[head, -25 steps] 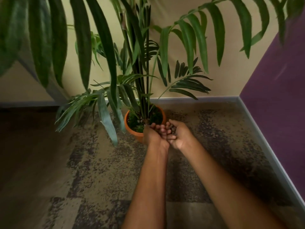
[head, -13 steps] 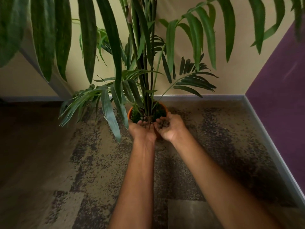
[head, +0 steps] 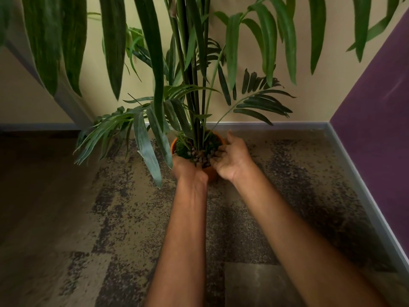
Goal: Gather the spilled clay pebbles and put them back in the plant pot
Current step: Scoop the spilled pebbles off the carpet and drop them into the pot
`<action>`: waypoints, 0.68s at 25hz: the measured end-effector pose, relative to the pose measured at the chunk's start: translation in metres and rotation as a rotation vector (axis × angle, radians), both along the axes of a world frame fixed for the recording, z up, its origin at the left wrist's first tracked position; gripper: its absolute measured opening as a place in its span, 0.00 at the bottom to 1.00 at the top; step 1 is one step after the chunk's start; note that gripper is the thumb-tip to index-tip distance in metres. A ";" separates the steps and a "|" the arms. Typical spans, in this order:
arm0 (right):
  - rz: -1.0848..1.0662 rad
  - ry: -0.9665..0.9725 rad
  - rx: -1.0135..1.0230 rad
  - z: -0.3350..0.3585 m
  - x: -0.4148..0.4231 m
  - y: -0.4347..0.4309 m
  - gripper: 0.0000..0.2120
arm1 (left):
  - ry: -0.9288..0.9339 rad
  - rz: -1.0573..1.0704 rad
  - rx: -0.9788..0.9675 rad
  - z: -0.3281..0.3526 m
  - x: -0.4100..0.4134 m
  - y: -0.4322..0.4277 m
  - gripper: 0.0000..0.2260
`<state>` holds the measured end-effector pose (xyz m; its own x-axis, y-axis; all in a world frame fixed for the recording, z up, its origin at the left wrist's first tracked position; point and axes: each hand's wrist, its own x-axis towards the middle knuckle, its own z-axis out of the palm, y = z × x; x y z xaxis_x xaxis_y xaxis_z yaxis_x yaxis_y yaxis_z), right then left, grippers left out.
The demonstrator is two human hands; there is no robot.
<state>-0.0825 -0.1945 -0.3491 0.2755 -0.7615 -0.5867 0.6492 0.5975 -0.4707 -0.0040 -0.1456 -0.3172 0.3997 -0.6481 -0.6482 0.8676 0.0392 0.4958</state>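
Because the clay pebbles [head: 200, 155] belong in the orange plant pot [head: 211, 172], both hands meet at its near rim: the left hand [head: 188, 169] curls against the edge, grip unclear, while the right hand [head: 230, 160] tilts open-palmed, letting pebbles settle around the stems [head: 194, 107].

Plant pot [head: 211, 173] stood on carpet [head: 110, 218] before the wall, clay pebbles [head: 200, 156] lay in it, left hand [head: 188, 170] at its near-left rim, right hand [head: 232, 158] at its right.
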 end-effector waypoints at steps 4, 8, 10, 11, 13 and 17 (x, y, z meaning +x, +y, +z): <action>-0.017 0.034 -0.002 -0.001 -0.009 -0.007 0.36 | -0.084 0.099 0.103 -0.015 0.003 -0.007 0.16; -0.077 0.062 0.001 -0.008 -0.034 -0.011 0.27 | -0.121 -0.031 0.073 -0.034 -0.016 -0.021 0.11; -0.104 0.103 0.001 -0.018 -0.055 -0.014 0.20 | -0.152 -0.184 0.059 -0.044 -0.037 -0.024 0.10; -0.115 0.134 0.009 -0.025 -0.068 -0.016 0.17 | -0.171 -0.280 0.053 -0.052 -0.049 -0.025 0.11; -0.130 0.220 0.031 -0.044 -0.096 -0.019 0.11 | -0.202 -0.453 0.061 -0.072 -0.070 -0.028 0.12; -0.203 0.451 0.094 -0.088 -0.161 -0.018 0.06 | -0.364 -0.729 0.174 -0.113 -0.103 -0.032 0.11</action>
